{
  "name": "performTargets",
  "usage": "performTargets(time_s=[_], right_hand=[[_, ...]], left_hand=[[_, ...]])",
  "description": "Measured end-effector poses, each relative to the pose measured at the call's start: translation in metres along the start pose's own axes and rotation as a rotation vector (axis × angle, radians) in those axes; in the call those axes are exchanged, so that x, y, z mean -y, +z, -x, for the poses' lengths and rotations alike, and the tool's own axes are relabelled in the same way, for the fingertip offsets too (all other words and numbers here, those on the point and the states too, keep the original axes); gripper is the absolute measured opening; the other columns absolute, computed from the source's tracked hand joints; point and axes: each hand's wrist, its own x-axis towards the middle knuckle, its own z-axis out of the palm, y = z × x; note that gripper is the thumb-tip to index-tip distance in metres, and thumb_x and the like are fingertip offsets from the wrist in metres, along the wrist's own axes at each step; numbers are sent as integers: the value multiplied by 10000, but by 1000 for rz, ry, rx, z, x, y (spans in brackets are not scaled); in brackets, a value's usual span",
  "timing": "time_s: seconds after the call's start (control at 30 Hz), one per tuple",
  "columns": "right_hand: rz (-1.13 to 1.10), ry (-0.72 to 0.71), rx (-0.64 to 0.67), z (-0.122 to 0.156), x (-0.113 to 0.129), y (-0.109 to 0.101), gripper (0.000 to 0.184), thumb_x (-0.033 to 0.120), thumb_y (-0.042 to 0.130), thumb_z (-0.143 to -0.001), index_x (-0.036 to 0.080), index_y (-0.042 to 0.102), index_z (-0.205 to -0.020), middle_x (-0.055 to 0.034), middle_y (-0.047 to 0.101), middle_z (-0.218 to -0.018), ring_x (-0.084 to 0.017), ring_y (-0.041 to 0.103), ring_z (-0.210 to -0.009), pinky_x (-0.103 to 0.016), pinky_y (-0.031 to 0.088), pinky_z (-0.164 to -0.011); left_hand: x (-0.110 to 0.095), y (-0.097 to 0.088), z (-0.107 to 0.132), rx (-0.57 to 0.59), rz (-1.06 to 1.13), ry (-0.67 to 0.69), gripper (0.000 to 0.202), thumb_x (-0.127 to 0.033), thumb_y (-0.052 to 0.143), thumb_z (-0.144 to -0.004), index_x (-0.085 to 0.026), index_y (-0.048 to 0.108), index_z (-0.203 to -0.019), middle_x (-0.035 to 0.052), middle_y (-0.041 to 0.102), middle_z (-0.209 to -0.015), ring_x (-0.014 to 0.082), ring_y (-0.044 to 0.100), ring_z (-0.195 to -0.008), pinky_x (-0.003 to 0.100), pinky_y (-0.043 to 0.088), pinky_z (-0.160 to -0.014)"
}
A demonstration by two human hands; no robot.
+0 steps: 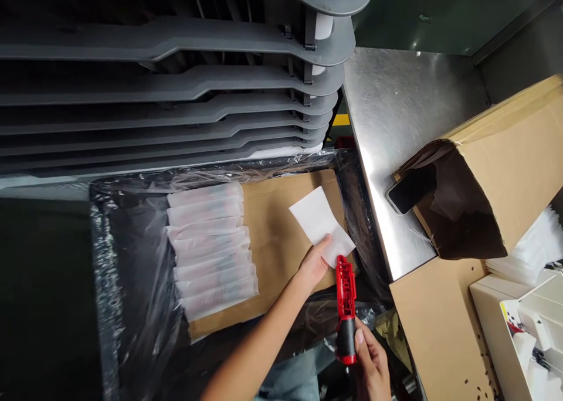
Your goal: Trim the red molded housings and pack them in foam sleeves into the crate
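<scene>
My left hand (315,262) pinches the lower edge of a white foam pouch or sheet (320,219), thumb on top. My right hand (372,354) grips the black lower part of a red and black plastic housing half (346,295), whose ribbed inner side faces me. The top end of the housing touches or overlaps the pouch's near corner; I cannot tell whether it is inside. Below both hands is a box lined with black plastic (132,272), with brown cardboard (275,225) in it. A row of several white-wrapped items (213,248) lies on the cardboard's left side, reddish through the wrap.
Stacked grey plastic panels (176,84) overhang the box's far side. Right of it stands a metal table (396,114) with a phone (409,191) and an open carton (514,160). A white bin (523,325) holds parts near a pile of white sheets (530,248).
</scene>
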Motion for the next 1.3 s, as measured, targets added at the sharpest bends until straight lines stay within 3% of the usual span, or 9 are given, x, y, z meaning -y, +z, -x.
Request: performTargets(time_s=[0.1,0.23,0.37,0.53,0.7,0.87,1.1,1.2,1.3], right_hand=[[1,35,-44,0,5,-3,577,640,768,-705,233,766,-1115,-94,748,-1156,-335,636,-1189,-454,475,-1059],[43,6,-34,3,7,-2,579,631,758,-724,218,761,-1130,-107,729,-1201,-338,628,-1201,-452,465,-1068],[72,-7,-15,6,4,0,575,637,746,-732,213,766,-1121,-110,726,-1206,-340,615,-1219,-445,462,-1074],[136,-24,37,8,13,2,576,639,725,-751,216,758,-1140,-112,717,-1224,-340,606,-1237,-446,472,-1071],[157,-29,-34,10,14,4,606,669,738,-714,213,770,-1113,-117,735,-1182,-341,631,-1197,-435,495,-1040],[70,14,32,11,5,5,596,654,732,-736,209,762,-1131,-106,746,-1157,-324,681,-1100,-411,537,-970],[95,-53,21,14,1,7,557,616,740,-751,224,754,-1147,-112,722,-1214,-323,631,-1201,-420,504,-1032],[25,1,60,13,-6,6,564,642,736,-738,228,764,-1119,-113,734,-1186,-328,650,-1166,-444,505,-1022],[-5,52,76,12,-4,7,593,657,738,-722,226,759,-1128,-111,743,-1164,-333,664,-1130,-463,507,-1006]], left_hand=[[-1,-4,4,12,-10,-12,112,-75,724,-792,-93,732,-902,91,781,-849,204,729,-758,291,580,-761],[0,-9,6,-3,-15,-5,120,-7,755,-734,-87,729,-819,78,767,-766,182,709,-669,271,574,-709],[5,-12,4,-24,-1,33,80,-30,738,-777,-106,717,-792,44,758,-745,144,692,-638,242,573,-678],[7,-13,8,13,-37,14,33,-94,748,-799,-87,730,-826,81,766,-789,141,680,-604,235,569,-633],[1,-15,14,48,-52,-13,103,-162,755,-812,-100,737,-892,105,777,-891,192,723,-752,286,589,-765],[-2,-19,18,81,-85,-3,223,-215,769,-806,-98,733,-993,134,772,-1002,243,732,-886,374,571,-902],[4,-22,23,57,-154,105,240,-74,863,-640,-108,761,-854,60,787,-821,153,710,-709,210,556,-700],[6,-21,25,88,-182,85,260,-105,892,-601,-86,762,-826,82,781,-775,167,702,-643,223,548,-621],[8,-21,27,100,-176,81,294,-156,897,-609,-95,761,-862,99,787,-834,197,722,-692,257,567,-664]])
